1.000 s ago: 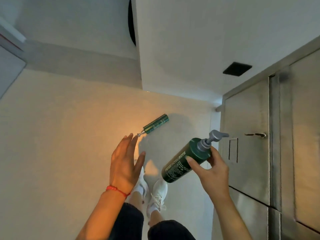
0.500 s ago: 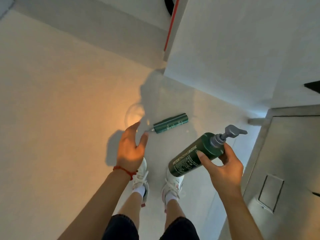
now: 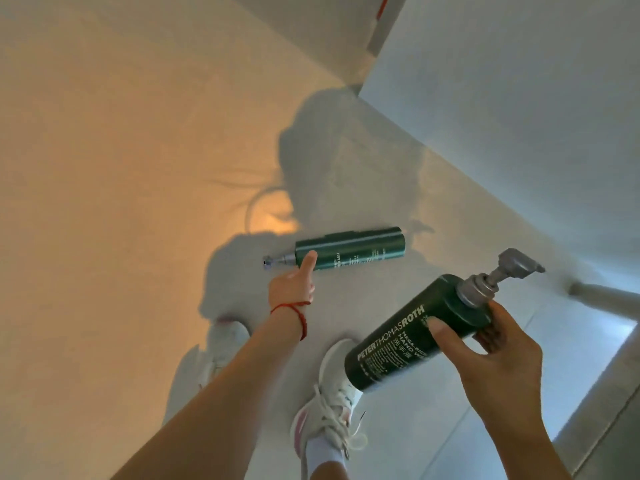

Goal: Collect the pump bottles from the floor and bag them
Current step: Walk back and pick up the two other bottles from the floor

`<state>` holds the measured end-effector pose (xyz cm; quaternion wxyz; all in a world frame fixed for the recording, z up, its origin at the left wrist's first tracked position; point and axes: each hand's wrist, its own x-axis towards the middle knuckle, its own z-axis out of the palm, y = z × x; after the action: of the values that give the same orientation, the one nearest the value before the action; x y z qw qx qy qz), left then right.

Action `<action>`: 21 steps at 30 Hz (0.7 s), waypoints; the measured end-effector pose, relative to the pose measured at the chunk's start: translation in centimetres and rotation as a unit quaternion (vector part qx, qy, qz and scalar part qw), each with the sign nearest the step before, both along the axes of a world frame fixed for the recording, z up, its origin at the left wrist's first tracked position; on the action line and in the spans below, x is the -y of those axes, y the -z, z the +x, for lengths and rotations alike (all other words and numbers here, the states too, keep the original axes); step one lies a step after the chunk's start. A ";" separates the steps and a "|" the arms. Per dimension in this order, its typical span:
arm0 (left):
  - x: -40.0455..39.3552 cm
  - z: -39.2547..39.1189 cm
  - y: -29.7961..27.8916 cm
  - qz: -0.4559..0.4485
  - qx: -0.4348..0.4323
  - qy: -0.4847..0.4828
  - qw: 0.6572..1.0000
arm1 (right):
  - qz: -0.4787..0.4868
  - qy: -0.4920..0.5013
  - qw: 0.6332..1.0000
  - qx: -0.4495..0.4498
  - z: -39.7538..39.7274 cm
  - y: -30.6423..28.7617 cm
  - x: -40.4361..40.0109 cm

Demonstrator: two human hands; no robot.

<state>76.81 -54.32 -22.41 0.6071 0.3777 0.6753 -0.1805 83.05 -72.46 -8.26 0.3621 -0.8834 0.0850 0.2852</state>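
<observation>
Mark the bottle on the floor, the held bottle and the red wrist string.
floor bottle (image 3: 360, 249), head view, mid-body
held bottle (image 3: 408, 336), head view, on its label
red wrist string (image 3: 298, 311), head view, on the left wrist

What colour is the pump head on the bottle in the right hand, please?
Grey, on the dark green bottle; pump head shows best in the head view.

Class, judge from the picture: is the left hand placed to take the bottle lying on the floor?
Probably yes. The left hand is at the floor bottle near its pump end, nothing lies between them, and the other bottle occupies only the right hand.
</observation>
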 end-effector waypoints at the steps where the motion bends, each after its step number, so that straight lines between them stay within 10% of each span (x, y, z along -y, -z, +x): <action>1: 0.2 0.0 1.6 -0.014 -0.017 -0.029 0.999 | -0.009 -0.015 1.000 -0.001 0.2 1.1 0.2; 13: 0.6 2.0 6.4 0.016 -0.010 -0.293 0.956 | 0.020 -0.068 0.997 0.007 1.8 6.6 -0.1; 21: -5.6 -1.0 -3.4 0.148 0.146 0.077 0.975 | 0.068 -0.061 0.996 -0.011 2.8 -0.6 -2.3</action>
<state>75.81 -48.68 -18.98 0.6209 0.5366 0.5674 -0.0683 85.86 -70.14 -7.69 0.4025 -0.8570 0.0155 0.3213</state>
